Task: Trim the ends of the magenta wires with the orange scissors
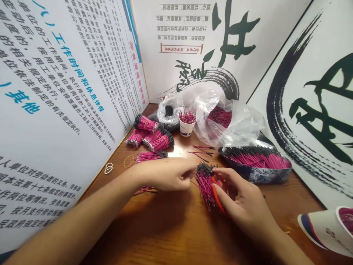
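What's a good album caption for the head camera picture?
A right hand holds an orange-handled tool beside thin, black-tipped pink wires.

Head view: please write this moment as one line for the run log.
left hand: beside pink wire pile, grip unclear | right hand: holding orange-handled tool | farther cup: upright, wires inside

On table (171,232): pile (204,182) between left hand (173,175) and right hand (242,195). Behind, left: bundles (157,140). Right of these, cup (186,129), wires (187,117) in it; then bag (244,127). Tray (260,175) before bag, right of pile, wires in it. Second cup (322,230): front right.
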The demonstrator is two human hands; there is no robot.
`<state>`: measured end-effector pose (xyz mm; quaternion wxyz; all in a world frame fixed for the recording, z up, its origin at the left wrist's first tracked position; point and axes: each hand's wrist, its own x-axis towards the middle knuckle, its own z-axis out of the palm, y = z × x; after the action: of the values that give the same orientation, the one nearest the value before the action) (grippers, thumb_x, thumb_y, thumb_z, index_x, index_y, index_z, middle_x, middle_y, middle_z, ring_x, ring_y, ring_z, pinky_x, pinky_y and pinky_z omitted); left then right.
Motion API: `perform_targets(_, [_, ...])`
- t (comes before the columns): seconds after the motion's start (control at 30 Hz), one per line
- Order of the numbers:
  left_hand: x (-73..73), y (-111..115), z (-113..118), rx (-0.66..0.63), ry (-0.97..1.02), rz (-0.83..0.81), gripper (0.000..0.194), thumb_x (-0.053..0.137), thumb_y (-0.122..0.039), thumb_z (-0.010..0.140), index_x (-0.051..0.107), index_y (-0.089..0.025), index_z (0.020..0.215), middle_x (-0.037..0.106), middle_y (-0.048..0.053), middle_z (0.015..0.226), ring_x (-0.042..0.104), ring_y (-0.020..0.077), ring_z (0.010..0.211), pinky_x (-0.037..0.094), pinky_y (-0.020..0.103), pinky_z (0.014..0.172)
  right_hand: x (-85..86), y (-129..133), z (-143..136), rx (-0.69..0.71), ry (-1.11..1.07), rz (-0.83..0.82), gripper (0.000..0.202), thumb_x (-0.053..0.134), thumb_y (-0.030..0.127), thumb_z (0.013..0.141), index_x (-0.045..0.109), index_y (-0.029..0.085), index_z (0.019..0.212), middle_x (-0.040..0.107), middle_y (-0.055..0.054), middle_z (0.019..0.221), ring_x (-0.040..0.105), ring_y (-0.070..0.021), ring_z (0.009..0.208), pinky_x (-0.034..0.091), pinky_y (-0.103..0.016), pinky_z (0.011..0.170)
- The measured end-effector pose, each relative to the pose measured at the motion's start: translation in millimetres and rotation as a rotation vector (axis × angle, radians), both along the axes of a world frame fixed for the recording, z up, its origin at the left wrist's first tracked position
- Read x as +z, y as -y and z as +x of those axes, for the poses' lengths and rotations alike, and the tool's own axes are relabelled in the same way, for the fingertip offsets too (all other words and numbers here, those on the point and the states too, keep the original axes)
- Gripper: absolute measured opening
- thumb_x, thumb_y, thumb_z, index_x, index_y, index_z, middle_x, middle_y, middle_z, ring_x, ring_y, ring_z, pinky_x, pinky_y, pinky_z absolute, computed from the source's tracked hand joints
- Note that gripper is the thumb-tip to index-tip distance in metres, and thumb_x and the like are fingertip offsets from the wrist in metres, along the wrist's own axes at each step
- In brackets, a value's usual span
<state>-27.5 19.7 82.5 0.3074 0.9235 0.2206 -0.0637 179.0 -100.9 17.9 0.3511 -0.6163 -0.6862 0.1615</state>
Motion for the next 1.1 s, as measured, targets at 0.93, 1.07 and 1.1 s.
perform_targets(0.93, [-49.8, -5, 20, 0.436, 0.783, -0.477, 0.021, 0.045, -0.035, 0.098, 0.044, -0.020, 0.084, 0.045, -0.006, 0.064, 0.040, 0.0071, 0.052, 0.032, 0.020, 0.051, 4.2, -2, -4, 0.025, 0.040, -0.050, 0.023, 0.056, 0.028, 0.091, 0.061, 0.022, 0.113, 0.072, -0.002, 0.086, 0.065, -0.0153, 0.066, 0.051, -0.025, 0.060])
perform_targets(1.07, [-68.8, 2, 23, 0.475, 0.878, -0.462, 0.027, 0.042, -0.038, 0.100, 0.047, -0.019, 0.082, 0.033, -0.007, 0.061, 0.031, 0.0084, 0.052, 0.030, 0.022, 0.052, 5.1, -2, -4, 0.036, 0.025, -0.057, 0.022, 0.057, 0.027, 0.091, 0.061, 0.022, 0.112, 0.073, -0.002, 0.091, 0.067, -0.0156, 0.070, 0.053, -0.025, 0.064])
perform_targets(1.1, [-72.9, 4, 24, 0.485, 0.884, -0.455, 0.027, 0.040, -0.038, 0.101, 0.048, -0.019, 0.082, 0.034, -0.007, 0.061, 0.032, 0.0088, 0.053, 0.031, 0.022, 0.053, 5.1, -1, -4, 0.035, 0.024, -0.055, 0.022, 0.057, 0.027, 0.091, 0.061, 0.022, 0.112, 0.073, -0.002, 0.092, 0.067, -0.0157, 0.071, 0.053, -0.025, 0.065])
